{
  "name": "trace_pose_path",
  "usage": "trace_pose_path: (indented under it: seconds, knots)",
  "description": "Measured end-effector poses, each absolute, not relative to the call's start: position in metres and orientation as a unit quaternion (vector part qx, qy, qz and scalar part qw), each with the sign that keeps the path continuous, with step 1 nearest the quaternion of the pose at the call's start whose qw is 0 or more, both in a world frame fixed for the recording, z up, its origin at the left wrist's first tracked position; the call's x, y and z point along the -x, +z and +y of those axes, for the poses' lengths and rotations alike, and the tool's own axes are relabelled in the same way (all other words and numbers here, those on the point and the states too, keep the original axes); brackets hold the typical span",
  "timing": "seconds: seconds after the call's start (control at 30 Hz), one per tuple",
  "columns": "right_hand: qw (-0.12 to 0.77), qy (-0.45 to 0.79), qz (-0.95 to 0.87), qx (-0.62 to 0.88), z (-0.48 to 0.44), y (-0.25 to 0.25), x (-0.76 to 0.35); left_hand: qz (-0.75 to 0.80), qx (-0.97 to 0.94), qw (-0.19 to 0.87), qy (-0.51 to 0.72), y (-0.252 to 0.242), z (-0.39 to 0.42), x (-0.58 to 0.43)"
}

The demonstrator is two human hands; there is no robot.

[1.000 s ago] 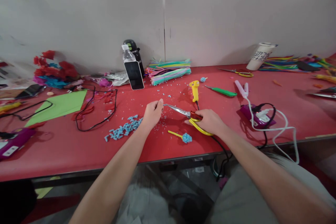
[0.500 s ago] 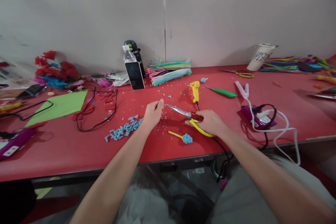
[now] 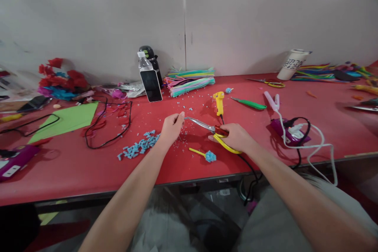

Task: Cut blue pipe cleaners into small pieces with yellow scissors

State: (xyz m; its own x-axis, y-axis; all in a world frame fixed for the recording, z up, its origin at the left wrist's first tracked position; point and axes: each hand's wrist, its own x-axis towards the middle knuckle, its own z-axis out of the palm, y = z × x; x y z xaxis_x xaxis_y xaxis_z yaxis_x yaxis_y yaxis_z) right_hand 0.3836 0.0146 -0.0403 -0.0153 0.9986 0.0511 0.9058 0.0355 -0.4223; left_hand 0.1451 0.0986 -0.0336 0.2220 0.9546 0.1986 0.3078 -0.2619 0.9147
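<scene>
My right hand (image 3: 234,137) is wrapped round the yellow and red handles of a pair of scissors (image 3: 202,125), whose blades point left. At the blade tips, my left hand (image 3: 173,126) is closed in a pinch; what it holds is too small to make out. Short cut blue pieces (image 3: 138,147) lie in a loose pile left of my left forearm. Below the scissors rests a blue tufted ball on a yellow stem (image 3: 210,156). A yellow glue gun (image 3: 219,103) lies just beyond the scissors.
Bundled pipe cleaners (image 3: 191,81) lie by the partition (image 3: 94,31), beside a phone (image 3: 151,86) leaning on bottles. To the right are a green-handled knife (image 3: 251,104), other scissors (image 3: 274,84), a purple power strip (image 3: 286,132) with cables and a white cup (image 3: 293,65). Green paper (image 3: 67,120) lies left.
Almost nothing differs. Both hands and the scissors keep the same place, and the view has shifted very slightly.
</scene>
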Motion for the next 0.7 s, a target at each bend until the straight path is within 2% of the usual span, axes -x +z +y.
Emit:
trace_pose_path:
  seconds: [0.7]
  knots:
    - [0.166,0.133,-0.699,0.682,0.0149,-0.0406,-0.3841,0.451,-0.705,0.358,0.414,-0.0278,0.0951,-0.1442]
